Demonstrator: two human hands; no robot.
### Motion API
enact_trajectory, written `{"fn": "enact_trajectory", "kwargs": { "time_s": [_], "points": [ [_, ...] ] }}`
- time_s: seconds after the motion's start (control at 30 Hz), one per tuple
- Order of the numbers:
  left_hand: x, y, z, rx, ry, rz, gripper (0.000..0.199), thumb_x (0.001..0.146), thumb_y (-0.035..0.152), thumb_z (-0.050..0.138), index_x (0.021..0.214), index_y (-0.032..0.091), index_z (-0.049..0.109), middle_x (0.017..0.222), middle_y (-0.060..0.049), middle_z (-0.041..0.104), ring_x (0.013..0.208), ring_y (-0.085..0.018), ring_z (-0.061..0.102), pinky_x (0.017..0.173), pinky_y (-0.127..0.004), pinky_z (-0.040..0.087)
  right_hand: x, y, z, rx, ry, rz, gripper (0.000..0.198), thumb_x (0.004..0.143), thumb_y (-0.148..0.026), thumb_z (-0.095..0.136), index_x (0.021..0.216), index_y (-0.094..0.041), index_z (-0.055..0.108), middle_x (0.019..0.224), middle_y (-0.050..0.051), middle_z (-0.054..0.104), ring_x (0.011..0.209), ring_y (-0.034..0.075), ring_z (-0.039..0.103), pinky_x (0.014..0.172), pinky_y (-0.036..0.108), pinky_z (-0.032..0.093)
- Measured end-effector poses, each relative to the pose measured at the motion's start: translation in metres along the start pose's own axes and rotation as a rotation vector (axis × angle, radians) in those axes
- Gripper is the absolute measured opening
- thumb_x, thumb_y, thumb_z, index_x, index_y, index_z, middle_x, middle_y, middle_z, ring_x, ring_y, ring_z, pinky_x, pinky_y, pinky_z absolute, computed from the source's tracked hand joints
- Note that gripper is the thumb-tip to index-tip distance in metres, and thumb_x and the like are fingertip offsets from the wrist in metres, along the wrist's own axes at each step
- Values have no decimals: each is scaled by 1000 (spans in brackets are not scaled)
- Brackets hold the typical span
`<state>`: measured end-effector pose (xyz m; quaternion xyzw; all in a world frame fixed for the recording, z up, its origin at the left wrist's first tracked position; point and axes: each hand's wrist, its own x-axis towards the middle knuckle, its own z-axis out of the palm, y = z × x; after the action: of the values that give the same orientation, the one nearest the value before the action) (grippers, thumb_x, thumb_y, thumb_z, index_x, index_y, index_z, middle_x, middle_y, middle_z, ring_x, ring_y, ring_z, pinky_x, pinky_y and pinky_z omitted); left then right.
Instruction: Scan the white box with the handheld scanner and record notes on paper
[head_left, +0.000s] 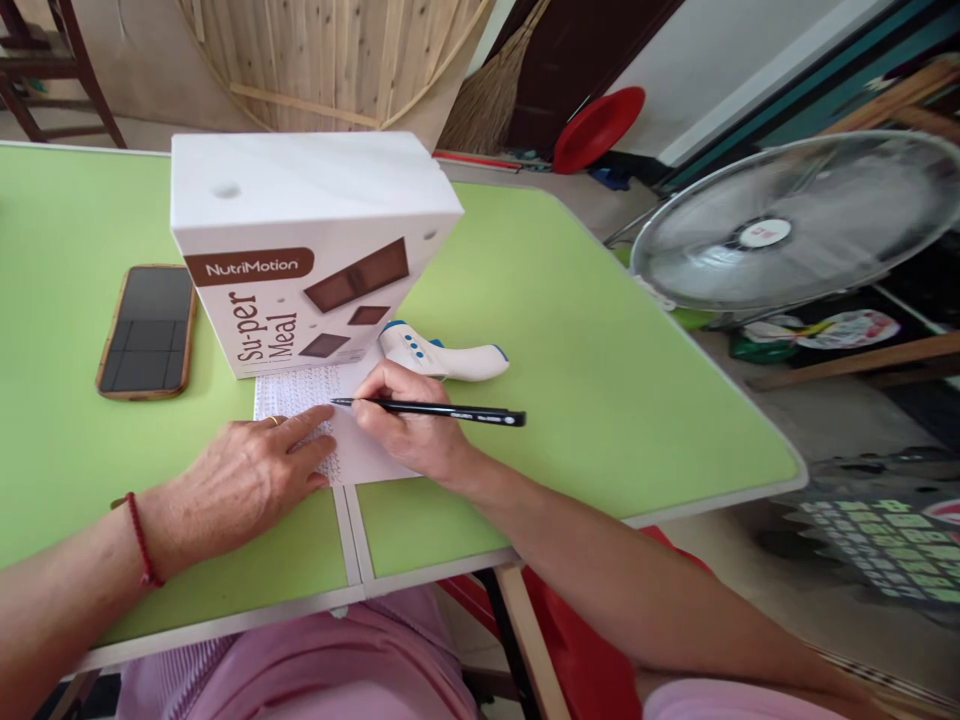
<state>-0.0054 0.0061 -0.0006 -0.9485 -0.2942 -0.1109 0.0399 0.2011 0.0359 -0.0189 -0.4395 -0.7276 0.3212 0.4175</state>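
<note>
My right hand [409, 415] grips a black pen [450, 410], its tip touching or just above a sheet of paper [375, 450]. Rows of small handwriting fill the left part of that sheet; the part under my right hand looks blank. My left hand [262, 465] lies flat on the written side, fingers stretched toward the pen tip. Behind the paper a white NutriMotion box [315, 190] stands upright and hides the sheet's far edge. A white and blue handheld thermometer [450, 355] lies just beyond my right hand.
Left of the box a smartphone [146, 330] rests on the green folding table [585, 400], whose seam runs near the paper. An electric fan [795, 225] stands past the right edge. A red basin [600, 128] and a straw broom [491, 90] are behind.
</note>
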Motion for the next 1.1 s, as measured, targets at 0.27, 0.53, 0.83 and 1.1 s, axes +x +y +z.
{"fn": "enact_trajectory", "kwargs": {
  "time_s": [0.27, 0.53, 0.83, 1.1],
  "points": [
    [0, 0, 0, -23, -5, -7, 18, 96, 24, 53, 102, 14, 67, 129, -12, 66, 70, -21, 73, 53, -30, 58, 1, 0, 1, -4, 54, 16, 12, 74, -19, 55, 65, -22, 48, 54, -7, 50, 46, 8, 41, 47, 23, 37],
    [-1, -1, 1, -7, 28, 0, 18, 96, 25, 53, 100, 15, 68, 128, -11, 67, 68, -22, 73, 52, -32, 58, 1, 1, 0, 16, 18, 31, 11, 73, -19, 55, 65, -22, 48, 54, -7, 51, 46, 8, 41, 45, 22, 36],
    [-1, -3, 1, -17, 18, 2, 21, 99, 24, 48, 101, 14, 66, 128, -14, 66, 71, -19, 73, 53, -28, 57, 1, 1, 0, 5, 29, 33, 10, 73, -20, 55, 66, -23, 48, 54, -6, 52, 47, 9, 43, 47, 23, 37],
    [-2, -3, 2, -21, 42, 11, 20, 98, 24, 49, 101, 14, 66, 127, -13, 66, 70, -21, 73, 52, -32, 58, 2, 0, -1, 13, 28, 30, 11, 73, -20, 54, 65, -23, 47, 54, -6, 51, 46, 9, 43, 46, 23, 36]
  ]
}}
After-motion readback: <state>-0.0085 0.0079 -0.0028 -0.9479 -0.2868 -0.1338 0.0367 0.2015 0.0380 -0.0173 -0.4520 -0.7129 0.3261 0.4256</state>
